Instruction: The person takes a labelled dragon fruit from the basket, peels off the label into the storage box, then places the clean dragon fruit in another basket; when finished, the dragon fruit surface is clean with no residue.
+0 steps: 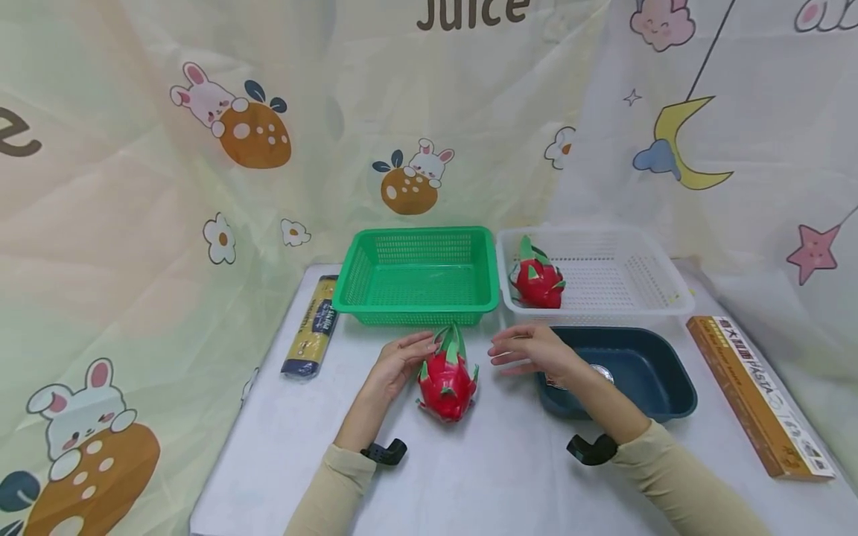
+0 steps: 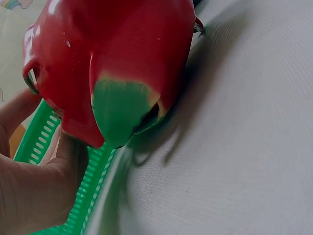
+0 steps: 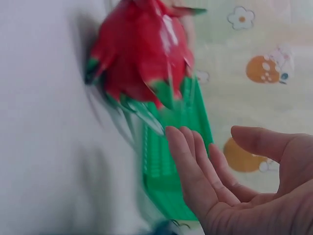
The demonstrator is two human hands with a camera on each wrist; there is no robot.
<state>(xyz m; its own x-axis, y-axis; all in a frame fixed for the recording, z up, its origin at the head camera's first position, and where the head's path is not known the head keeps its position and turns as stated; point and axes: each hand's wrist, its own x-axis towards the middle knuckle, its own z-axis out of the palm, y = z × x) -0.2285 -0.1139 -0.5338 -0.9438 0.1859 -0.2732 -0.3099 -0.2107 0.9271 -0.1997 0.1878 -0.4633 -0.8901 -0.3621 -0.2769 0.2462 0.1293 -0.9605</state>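
Note:
A red toy dragon fruit [image 1: 447, 383] with green leaf tips lies on the white table, its leafy end toward the green basket [image 1: 424, 308]. Beside its left side, my left hand [image 1: 401, 363] has loosely extended fingers touching the fruit near the leaves. In the left wrist view the fruit [image 2: 132, 39] covers part of those fingers. To the right, across a gap from the fruit, my right hand [image 1: 532, 348] hovers with its fingers extended and nothing in them. In the right wrist view its thumb stands apart from the fingers.
A second dragon fruit [image 1: 538, 283] lies in the white basket [image 1: 643, 307]. Under my right forearm is a dark blue tray [image 1: 660, 372] with a shiny item, partly hidden. A yellow and blue packet [image 1: 311, 327] lies left, a pasta box [image 1: 757, 398] right. A printed cloth hangs behind.

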